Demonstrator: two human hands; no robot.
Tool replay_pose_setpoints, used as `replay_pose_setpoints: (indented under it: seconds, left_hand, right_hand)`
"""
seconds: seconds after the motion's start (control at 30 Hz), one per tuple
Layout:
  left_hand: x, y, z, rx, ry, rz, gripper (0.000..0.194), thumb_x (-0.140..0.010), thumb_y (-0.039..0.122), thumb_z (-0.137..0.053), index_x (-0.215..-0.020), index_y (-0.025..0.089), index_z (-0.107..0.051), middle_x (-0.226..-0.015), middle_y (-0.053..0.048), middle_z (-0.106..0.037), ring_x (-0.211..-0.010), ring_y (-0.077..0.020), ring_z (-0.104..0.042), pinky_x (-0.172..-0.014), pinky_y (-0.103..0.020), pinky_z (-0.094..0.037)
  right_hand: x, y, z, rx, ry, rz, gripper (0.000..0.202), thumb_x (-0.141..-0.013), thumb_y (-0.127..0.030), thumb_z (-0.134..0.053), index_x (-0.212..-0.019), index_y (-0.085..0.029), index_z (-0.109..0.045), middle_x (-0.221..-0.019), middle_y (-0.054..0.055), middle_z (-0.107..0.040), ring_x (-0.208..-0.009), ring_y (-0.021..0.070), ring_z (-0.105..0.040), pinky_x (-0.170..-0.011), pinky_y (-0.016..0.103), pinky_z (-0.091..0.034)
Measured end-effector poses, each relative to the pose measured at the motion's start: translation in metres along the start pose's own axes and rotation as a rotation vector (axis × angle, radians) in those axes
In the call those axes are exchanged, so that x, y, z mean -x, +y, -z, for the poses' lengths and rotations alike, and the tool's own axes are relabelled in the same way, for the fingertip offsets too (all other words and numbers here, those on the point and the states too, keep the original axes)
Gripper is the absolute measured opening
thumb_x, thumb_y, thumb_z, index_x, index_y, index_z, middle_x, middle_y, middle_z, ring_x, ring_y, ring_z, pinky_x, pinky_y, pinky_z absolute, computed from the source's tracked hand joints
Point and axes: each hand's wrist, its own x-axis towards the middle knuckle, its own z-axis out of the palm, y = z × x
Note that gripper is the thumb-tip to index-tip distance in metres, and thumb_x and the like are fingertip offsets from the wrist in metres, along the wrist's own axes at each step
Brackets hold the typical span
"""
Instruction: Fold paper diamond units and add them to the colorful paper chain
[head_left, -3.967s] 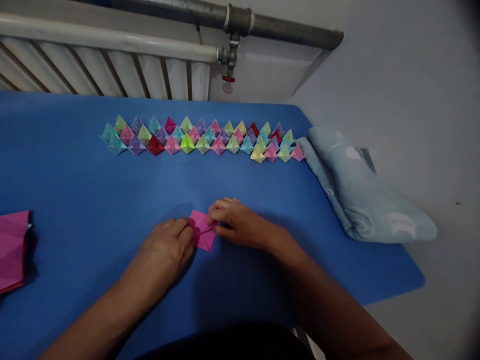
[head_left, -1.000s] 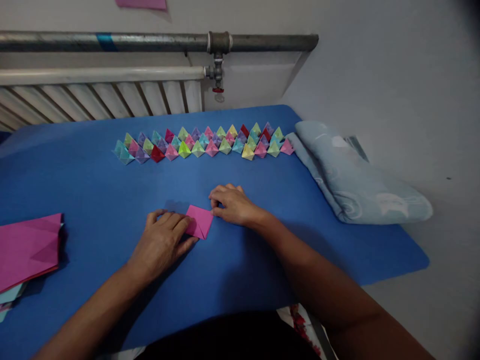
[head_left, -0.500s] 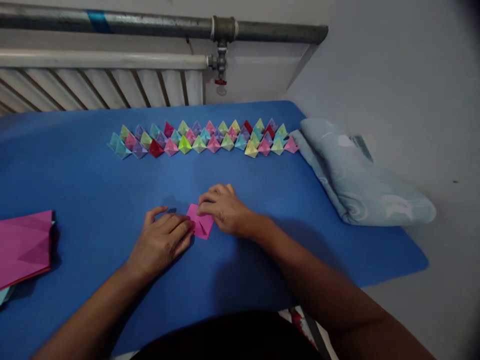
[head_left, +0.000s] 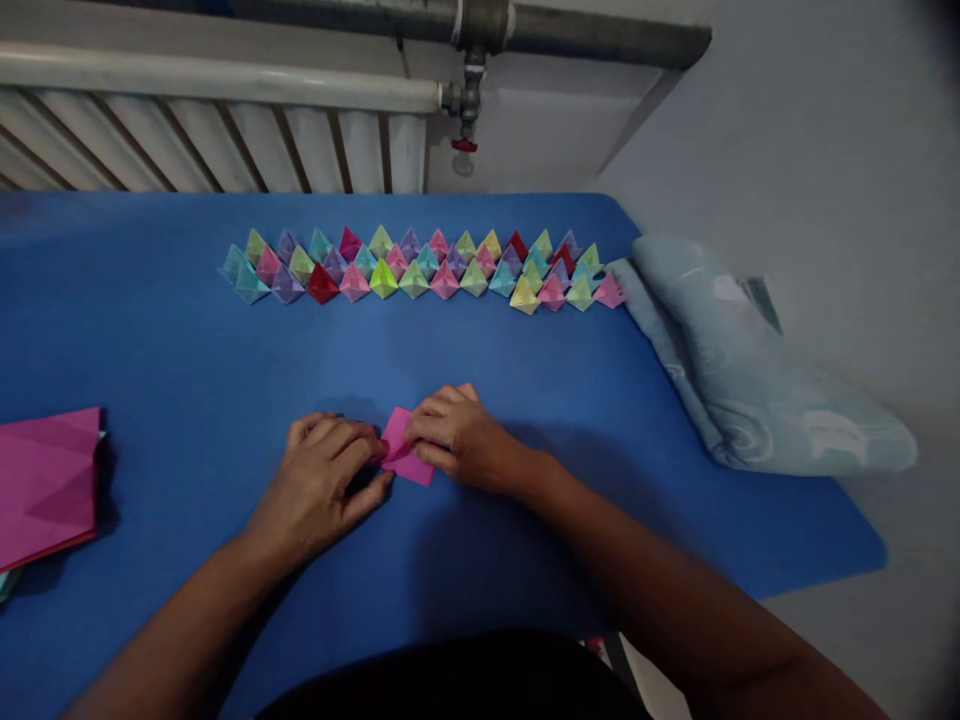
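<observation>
A small pink folded paper (head_left: 415, 470) lies on the blue tabletop (head_left: 225, 400) between my two hands. My left hand (head_left: 326, 480) has its fingers closed at the paper's left edge, with the thumb below. From the right, my right hand (head_left: 461, 440) pinches and presses the paper, its fingertips over the middle and right side. A flap near the centre is raised. The fingertips partly hide the folds. Behind the hands stand rows of folded paper pieces (head_left: 413, 282) in many colours, close together.
At the left edge lies a stack of pink and red paper sheets (head_left: 49, 480). A folded light blue blanket (head_left: 757, 380) rests along the right edge of the table. Past the far edge are a white radiator (head_left: 217, 140) and a grey pipe (head_left: 600, 30).
The view has shifted a little. My right fingertips have moved down from the paper's top to its middle, and the flap at the centre is now lifted. My left thumb has spread away from the fingers.
</observation>
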Motion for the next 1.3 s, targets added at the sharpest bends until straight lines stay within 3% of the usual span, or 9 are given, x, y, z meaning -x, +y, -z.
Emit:
replay_pose_setpoints:
  seconds: [0.13,0.4,0.93,1.3]
  left_hand:
    - [0.003,-0.005,-0.001,-0.009,0.004,0.039,0.015,-0.092,0.031,-0.056,-0.096,0.021,-0.066,-0.097,-0.004,-0.071,-0.091,-0.0217,-0.063,-0.086,-0.042,-0.039]
    - [0.003,-0.003,-0.002,-0.052,0.043,0.019,0.019,-0.096,0.027,-0.049,-0.093,0.02,-0.066,-0.095,-0.004,-0.072,-0.088,-0.0207,-0.064,-0.092,-0.043,-0.039]
    - [0.004,-0.002,-0.008,0.042,0.03,0.215,0.023,-0.094,0.034,-0.051,-0.08,0.02,-0.063,-0.096,-0.006,-0.069,-0.092,-0.0243,-0.06,-0.083,-0.042,-0.04]
    - [0.002,-0.002,-0.01,0.046,0.029,0.243,0.023,-0.092,0.032,-0.05,-0.078,0.02,-0.063,-0.095,-0.007,-0.069,-0.091,-0.0248,-0.06,-0.083,-0.044,-0.04]
  right_hand:
    - [0.0,0.0,-0.001,-0.016,0.001,-0.02,0.007,-0.088,-0.02,-0.063,-0.089,-0.022,-0.069,-0.101,0.002,-0.068,-0.095,0.0183,-0.051,-0.084,0.034,-0.025]
    - [-0.001,-0.001,-0.003,-0.032,0.041,-0.05,0.006,-0.088,-0.02,-0.061,-0.084,-0.018,-0.064,-0.097,0.002,-0.067,-0.09,0.0169,-0.051,-0.082,0.032,-0.026]
    - [-0.004,-0.003,-0.008,-0.01,0.072,-0.104,0.01,-0.088,-0.021,-0.058,-0.078,-0.018,-0.059,-0.09,0.001,-0.065,-0.085,0.0165,-0.049,-0.08,0.032,-0.025]
    - [-0.006,-0.009,-0.012,-0.008,0.109,-0.175,0.012,-0.087,-0.02,-0.056,-0.076,-0.018,-0.056,-0.091,0.001,-0.065,-0.084,0.0162,-0.048,-0.08,0.032,-0.025]
